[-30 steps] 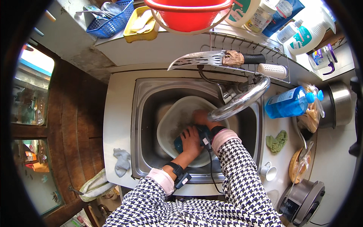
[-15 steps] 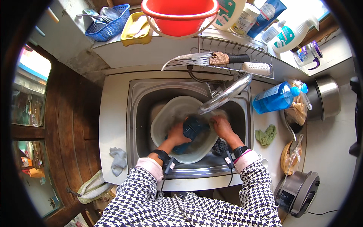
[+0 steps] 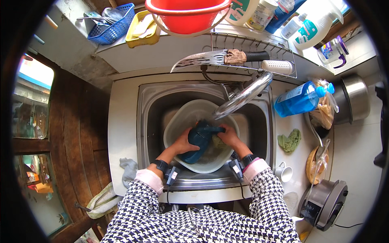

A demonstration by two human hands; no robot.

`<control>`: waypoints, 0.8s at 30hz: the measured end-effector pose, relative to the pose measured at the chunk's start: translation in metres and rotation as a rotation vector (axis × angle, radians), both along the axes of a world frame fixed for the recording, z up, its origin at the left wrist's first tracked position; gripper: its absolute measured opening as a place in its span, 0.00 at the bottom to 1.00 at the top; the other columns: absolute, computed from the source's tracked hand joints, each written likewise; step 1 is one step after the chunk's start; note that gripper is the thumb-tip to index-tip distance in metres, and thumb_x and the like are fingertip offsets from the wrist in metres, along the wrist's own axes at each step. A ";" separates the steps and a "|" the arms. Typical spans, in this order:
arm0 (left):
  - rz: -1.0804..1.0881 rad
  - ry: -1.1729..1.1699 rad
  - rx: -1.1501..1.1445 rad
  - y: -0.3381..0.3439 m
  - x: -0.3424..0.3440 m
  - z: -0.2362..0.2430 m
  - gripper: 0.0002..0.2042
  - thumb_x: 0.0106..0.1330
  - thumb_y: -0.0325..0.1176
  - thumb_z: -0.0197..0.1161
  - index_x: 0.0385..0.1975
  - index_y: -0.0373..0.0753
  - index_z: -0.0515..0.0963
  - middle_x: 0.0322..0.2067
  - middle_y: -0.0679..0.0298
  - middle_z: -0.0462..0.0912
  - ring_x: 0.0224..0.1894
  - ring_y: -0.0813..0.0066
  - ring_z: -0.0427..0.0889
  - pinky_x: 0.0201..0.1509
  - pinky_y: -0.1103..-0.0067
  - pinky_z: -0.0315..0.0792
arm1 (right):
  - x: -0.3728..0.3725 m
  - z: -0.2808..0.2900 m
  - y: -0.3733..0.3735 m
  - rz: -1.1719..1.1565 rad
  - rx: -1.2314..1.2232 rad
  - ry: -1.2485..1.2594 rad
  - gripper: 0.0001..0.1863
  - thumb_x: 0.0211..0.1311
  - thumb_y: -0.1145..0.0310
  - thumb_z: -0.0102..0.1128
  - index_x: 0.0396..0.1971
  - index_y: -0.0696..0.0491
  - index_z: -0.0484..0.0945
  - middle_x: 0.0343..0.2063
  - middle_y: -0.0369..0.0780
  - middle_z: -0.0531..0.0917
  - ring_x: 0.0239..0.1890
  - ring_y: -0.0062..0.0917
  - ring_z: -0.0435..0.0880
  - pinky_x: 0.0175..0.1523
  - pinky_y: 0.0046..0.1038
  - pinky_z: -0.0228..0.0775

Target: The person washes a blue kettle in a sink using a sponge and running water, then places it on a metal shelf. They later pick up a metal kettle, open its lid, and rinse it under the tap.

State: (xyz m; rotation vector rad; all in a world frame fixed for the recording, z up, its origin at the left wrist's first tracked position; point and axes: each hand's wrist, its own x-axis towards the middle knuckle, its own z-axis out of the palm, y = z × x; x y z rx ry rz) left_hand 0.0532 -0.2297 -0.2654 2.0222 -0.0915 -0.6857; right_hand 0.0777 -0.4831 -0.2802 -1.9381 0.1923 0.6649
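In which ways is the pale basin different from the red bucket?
Colour: the basin is pale, the bucket bright red.
Place: the basin sits in the sink, the bucket behind it.
Handle: the bucket has a thin curved one; none shows on the basin.
Use: the left hand and right hand are over the basin; neither touches the bucket.
Both are open containers.

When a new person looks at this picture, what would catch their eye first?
Most likely the bright red bucket, at the top centre, beyond the sink. Next comes the large knife with its dark-patterned blade, behind the tap. Then the dark blue object in the pale basin, held between left hand and right hand.
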 end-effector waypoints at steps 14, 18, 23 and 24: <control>-0.073 -0.452 0.212 0.021 -0.045 0.089 0.39 0.43 0.21 0.68 0.60 0.49 0.63 0.61 0.49 0.61 0.62 0.49 0.63 0.64 0.67 0.62 | -0.094 0.113 0.075 0.212 0.165 -0.467 0.23 0.46 0.77 0.60 0.47 0.56 0.74 0.45 0.47 0.73 0.50 0.40 0.73 0.57 0.32 0.64; -0.064 -0.584 0.215 0.020 -0.051 0.083 0.32 0.44 0.17 0.65 0.54 0.46 0.69 0.58 0.51 0.66 0.59 0.48 0.67 0.61 0.66 0.66 | -0.076 0.128 0.042 0.034 -0.019 -0.581 0.20 0.50 0.75 0.60 0.46 0.56 0.74 0.42 0.43 0.75 0.47 0.33 0.76 0.53 0.28 0.68; -0.070 -0.708 0.272 0.015 -0.058 0.078 0.22 0.45 0.17 0.63 0.42 0.40 0.72 0.55 0.52 0.71 0.58 0.50 0.68 0.59 0.66 0.67 | -0.045 0.131 0.051 -0.099 0.081 -0.514 0.19 0.51 0.72 0.62 0.45 0.57 0.74 0.42 0.46 0.75 0.44 0.34 0.77 0.50 0.29 0.69; -0.084 -0.743 0.299 0.013 -0.059 0.077 0.19 0.45 0.17 0.63 0.40 0.38 0.72 0.54 0.52 0.71 0.58 0.51 0.69 0.59 0.66 0.68 | -0.044 0.126 0.063 -0.037 0.115 -0.591 0.19 0.51 0.71 0.62 0.45 0.57 0.74 0.44 0.46 0.74 0.45 0.36 0.76 0.50 0.31 0.69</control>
